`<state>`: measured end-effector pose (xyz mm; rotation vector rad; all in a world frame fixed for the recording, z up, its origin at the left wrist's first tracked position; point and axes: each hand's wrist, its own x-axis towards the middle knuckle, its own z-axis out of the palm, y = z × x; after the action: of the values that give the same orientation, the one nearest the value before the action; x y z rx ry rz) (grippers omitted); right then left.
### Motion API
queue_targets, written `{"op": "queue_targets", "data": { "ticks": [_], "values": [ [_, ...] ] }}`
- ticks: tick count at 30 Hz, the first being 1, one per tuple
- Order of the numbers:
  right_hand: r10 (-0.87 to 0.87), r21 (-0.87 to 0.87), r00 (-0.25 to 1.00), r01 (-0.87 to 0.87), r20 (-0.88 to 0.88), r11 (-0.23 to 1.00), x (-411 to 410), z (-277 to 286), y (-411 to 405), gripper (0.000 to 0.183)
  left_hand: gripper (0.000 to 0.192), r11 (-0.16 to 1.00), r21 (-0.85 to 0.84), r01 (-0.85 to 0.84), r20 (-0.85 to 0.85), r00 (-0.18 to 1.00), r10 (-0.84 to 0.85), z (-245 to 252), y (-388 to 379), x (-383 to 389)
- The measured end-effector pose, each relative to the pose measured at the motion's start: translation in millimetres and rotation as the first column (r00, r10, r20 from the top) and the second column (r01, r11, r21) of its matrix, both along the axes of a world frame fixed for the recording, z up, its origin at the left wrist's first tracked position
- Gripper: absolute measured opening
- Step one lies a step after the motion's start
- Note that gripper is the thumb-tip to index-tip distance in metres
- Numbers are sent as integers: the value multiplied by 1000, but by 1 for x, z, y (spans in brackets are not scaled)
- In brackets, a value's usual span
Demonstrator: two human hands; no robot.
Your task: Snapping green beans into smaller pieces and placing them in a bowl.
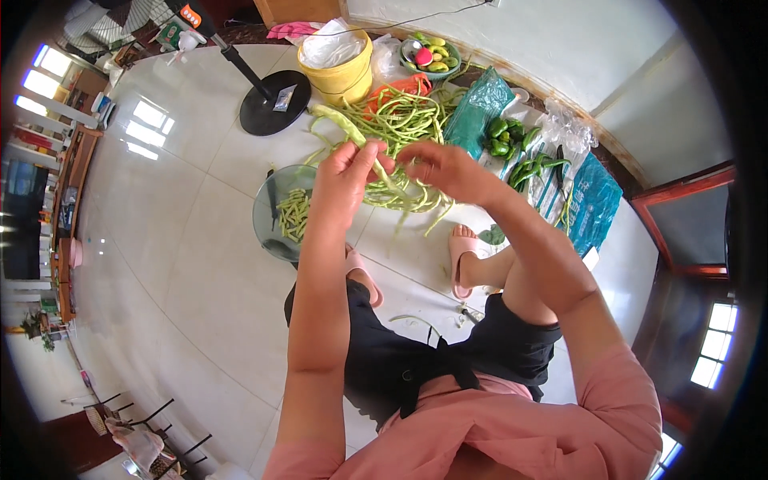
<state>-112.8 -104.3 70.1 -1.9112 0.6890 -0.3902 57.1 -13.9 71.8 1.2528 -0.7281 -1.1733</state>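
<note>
My left hand [348, 174] grips a broad pale green bean pod [338, 122] between thumb and fingers. One end of it points up and left, while the other passes below the fingers. Close by on the right is my right hand [441, 168], its fingers curled and slightly blurred; whether anything thin is pinched in them I cannot tell. Beneath both hands, a loose heap of long green beans [414, 120] is spread on the floor. A glass-like bowl [264, 207] holds short cut bean pieces [294, 214], partly hidden behind my left forearm.
Green peppers [507, 137] lie on plastic bags [591, 198] to the right. Behind the beans stand a yellow bucket [339, 75] and a basin [444, 74] of vegetables. A black fan base [255, 117] rests at the upper left. My feet wear pink slippers [461, 282].
</note>
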Motion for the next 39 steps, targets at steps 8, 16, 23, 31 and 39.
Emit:
{"op": "queue_targets", "data": {
  "ticks": [8, 16, 23, 31, 39],
  "values": [
    [-14, 327, 897, -146, 442, 934, 13, -4, -15, 26, 21, 949, 169, 266, 390, 866, -313, -5, -6, -19],
    [41, 101, 854, -109, 519, 989, 11, -7, -17, 19, 18, 916, 272, 293, 535, 746, -397, -2, -13, -11],
    [8, -342, 970, 78, 244, 936, -1, -7, -16, 12, 17, 969, -246, 17, 569, 812, 131, -5, -15, -10],
    [96, -521, 969, 38, 227, 853, 1, -13, -18, 13, 12, 966, -241, 97, 825, 545, 151, -13, -12, -11],
    [27, -559, 972, 112, 234, 822, 6, -15, -12, 9, 13, 961, -251, 114, 888, 421, 182, -12, -13, -14]
  ]
}}
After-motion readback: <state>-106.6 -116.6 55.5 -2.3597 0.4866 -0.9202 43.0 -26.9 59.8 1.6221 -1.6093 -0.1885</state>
